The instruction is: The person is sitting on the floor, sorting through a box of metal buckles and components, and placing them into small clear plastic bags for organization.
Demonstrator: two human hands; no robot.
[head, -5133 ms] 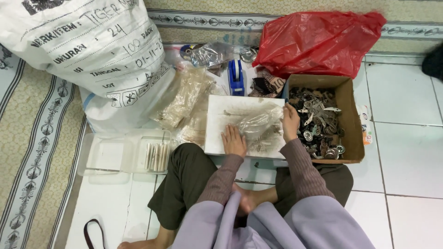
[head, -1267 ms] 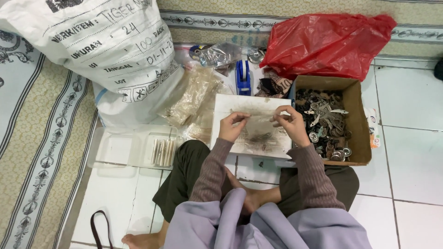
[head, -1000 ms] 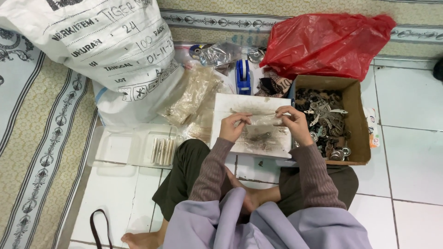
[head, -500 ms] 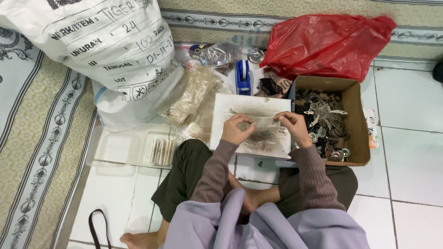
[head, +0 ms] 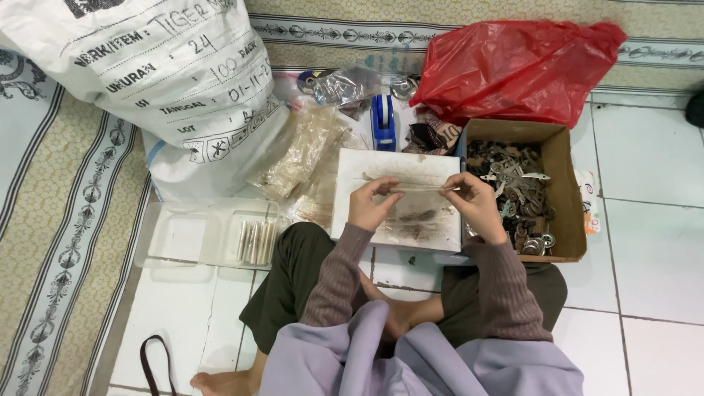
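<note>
Lifted since five seconds ago, when both palms pressed flat on the board, the hands now hold a small clear plastic packet (head: 416, 188) stretched between them just above a white board (head: 350, 213). The left hand (head: 372, 207) pinches the packet's left end between thumb and fingers; the right hand (head: 477, 205) pinches the right end the same way, so the film is pulled taut and level, seemingly to flatten its mouth. A scatter of dark bits lies on the board under the packet. The board rests on the seated person's knees as a work surface. A cardboard box (head: 565, 192) of small metal parts stands touching the board's right edge, within easy reach of the right hand. A blue tape dispenser (head: 383, 122) sits just beyond the board, and filled clear packets (head: 304, 158) are heaped to its left against a large white sack (head: 158, 81). A clear plastic tray (head: 209, 235) lies beside the left knee; a red plastic bag (head: 517, 66) lies behind the box.
</note>
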